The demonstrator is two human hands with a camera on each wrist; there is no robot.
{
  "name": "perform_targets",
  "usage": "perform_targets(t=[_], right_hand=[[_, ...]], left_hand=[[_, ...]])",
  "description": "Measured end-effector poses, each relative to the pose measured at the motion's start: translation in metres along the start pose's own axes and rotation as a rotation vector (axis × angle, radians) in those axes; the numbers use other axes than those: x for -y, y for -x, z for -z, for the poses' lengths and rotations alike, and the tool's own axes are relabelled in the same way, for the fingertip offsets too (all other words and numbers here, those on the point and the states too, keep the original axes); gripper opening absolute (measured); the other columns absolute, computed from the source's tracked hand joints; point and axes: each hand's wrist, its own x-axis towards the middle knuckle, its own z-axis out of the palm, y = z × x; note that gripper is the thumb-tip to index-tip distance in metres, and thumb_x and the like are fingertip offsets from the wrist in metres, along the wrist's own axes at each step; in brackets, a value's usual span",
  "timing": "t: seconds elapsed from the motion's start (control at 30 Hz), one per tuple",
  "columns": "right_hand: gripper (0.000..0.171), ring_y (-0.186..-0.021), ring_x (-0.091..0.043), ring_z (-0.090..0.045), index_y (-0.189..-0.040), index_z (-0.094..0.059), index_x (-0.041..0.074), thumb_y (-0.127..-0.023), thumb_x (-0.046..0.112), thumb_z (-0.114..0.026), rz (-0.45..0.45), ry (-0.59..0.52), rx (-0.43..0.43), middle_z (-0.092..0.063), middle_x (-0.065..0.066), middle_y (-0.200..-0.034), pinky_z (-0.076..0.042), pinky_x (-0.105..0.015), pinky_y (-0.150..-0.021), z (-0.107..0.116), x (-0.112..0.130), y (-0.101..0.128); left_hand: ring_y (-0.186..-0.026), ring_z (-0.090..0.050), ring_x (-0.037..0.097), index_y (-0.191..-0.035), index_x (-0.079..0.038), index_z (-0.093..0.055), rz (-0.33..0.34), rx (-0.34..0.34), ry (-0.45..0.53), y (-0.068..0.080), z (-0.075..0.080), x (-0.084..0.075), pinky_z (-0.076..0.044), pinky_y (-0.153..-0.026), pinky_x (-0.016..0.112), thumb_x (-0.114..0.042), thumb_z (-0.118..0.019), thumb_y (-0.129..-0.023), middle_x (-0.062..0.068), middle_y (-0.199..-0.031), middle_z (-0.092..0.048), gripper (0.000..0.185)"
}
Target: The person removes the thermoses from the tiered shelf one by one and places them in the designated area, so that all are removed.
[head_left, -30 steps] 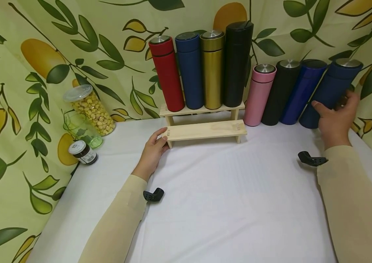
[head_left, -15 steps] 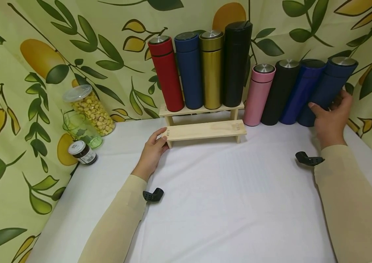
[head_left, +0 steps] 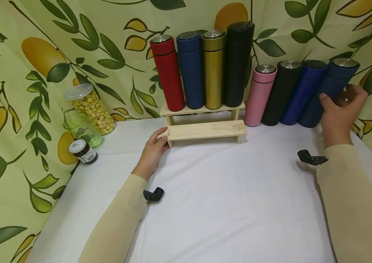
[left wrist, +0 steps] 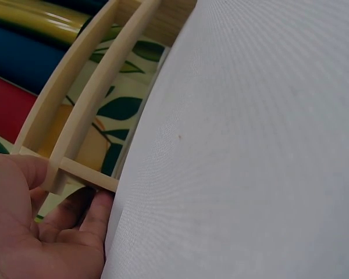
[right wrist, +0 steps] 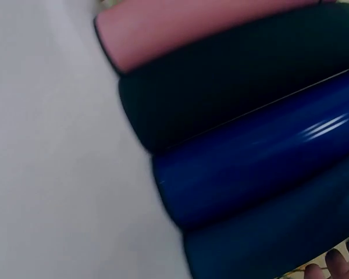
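One navy flask (head_left: pixel 328 93) seemingly inside right hand (head_left: pixel 340 113).

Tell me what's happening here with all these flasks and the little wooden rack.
A person's left hand grips the end of the wooden two-step rack, which carries four flasks on its upper step. Their right hand curls around the dark blue flask, the end one of four flasks standing beside the rack on the white table.
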Motion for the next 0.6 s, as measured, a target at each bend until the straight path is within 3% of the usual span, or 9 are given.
perform_targets(t=[0.13, 0.23, 0.43, 0.6], right_hand=[[0.051, -0.117, -0.007, -0.042, -0.147, -0.047, 0.023, -0.104, 0.012, -0.073, 0.081, 0.045, -0.107, -0.041, 0.003, -0.138, -0.037, -0.018, -0.1, -0.008, 0.021, 0.01], [0.045, -0.115, -0.007, -0.044, -0.145, -0.048, 0.021, -0.107, 0.013, -0.07, 0.143, 0.053, -0.13, -0.042, 0.003, -0.135, -0.038, -0.018, -0.102, -0.014, 0.038, 0.019], [0.044, -0.117, -0.007, -0.05, -0.149, -0.047, 0.019, -0.109, 0.016, -0.066, 0.246, 0.071, -0.09, -0.046, 0.001, -0.14, -0.039, -0.022, -0.104, -0.028, 0.062, 0.039], [0.045, -0.114, -0.014, -0.056, -0.144, -0.054, 0.015, -0.104, 0.009, -0.072, 0.339, -0.04, -0.015, -0.053, -0.006, -0.139, -0.044, -0.028, -0.1, -0.044, 0.068, 0.048]], left_hand=[[-0.142, -0.054, 0.032, -0.164, -0.017, -0.049, -0.007, 0.005, 0.006, -0.001, 0.001, 0.0, -0.047, -0.116, 0.039, -0.017, -0.051, -0.118, 0.023, -0.163, -0.044, 0.046], [-0.142, -0.054, 0.032, -0.164, -0.017, -0.049, -0.01, 0.004, 0.005, 0.0, 0.001, 0.0, -0.047, -0.116, 0.039, -0.018, -0.051, -0.118, 0.023, -0.163, -0.044, 0.046], [-0.141, -0.055, 0.031, -0.164, -0.017, -0.049, -0.007, 0.003, 0.005, 0.0, 0.001, 0.0, -0.048, -0.115, 0.04, -0.018, -0.052, -0.118, 0.022, -0.162, -0.045, 0.046], [-0.141, -0.055, 0.031, -0.164, -0.017, -0.049, -0.007, 0.008, 0.015, 0.0, 0.001, 0.001, -0.048, -0.115, 0.04, -0.017, -0.052, -0.118, 0.022, -0.163, -0.045, 0.046]])
